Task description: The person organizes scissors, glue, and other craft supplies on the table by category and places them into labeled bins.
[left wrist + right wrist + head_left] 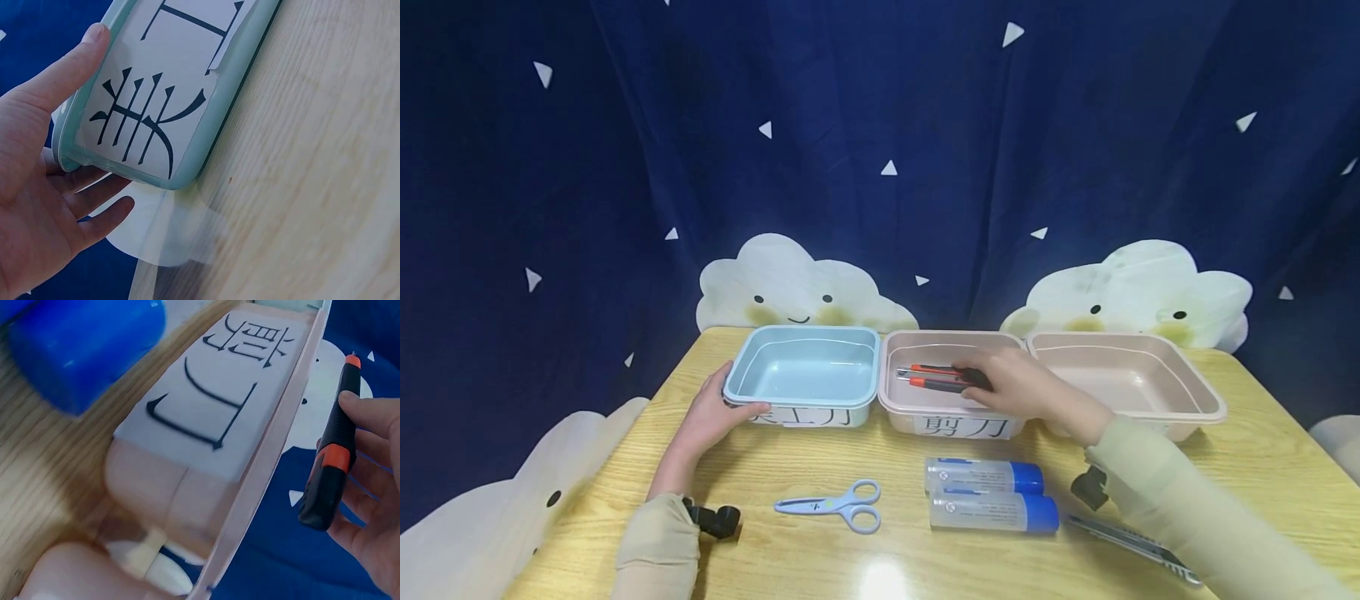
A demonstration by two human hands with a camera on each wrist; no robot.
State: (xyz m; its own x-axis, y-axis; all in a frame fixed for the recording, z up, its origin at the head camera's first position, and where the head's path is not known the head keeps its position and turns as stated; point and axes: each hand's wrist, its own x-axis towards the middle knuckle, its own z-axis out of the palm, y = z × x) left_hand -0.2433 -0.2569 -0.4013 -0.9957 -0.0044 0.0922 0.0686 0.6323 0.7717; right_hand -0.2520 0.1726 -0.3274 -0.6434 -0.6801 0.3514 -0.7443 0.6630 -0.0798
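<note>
In the head view, the right hand [1011,382] was over the middle pink bin [901,422], its fingers curled around a utility knife [943,386]. A second orange-and-black shape ran alongside; whether it was gripped too could not be told. The left hand [711,417] clasped the near left corner of the light-blue bin [805,383]. Nearer on the tabletop [760,567] lay pale-blue scissors [812,506], two blue-capped tubes [977,511] and a snap-off cutter [1135,547].

In the left wrist view, the thumb sat along the labelled front's rim, the fingers reaching behind the end wall. The bin looked like smooth, light, fairly stiff plastic, likely to slide if bumped; the rim corner seemed a sound place to steady it.

In the right wrist view, the thumb pressed the knife's ribbed black handle against the fingers. It probably weighed little, was rigid, and gripped well on the ribs; mid-handle was the best hold, clear of the thin metal point.
</note>
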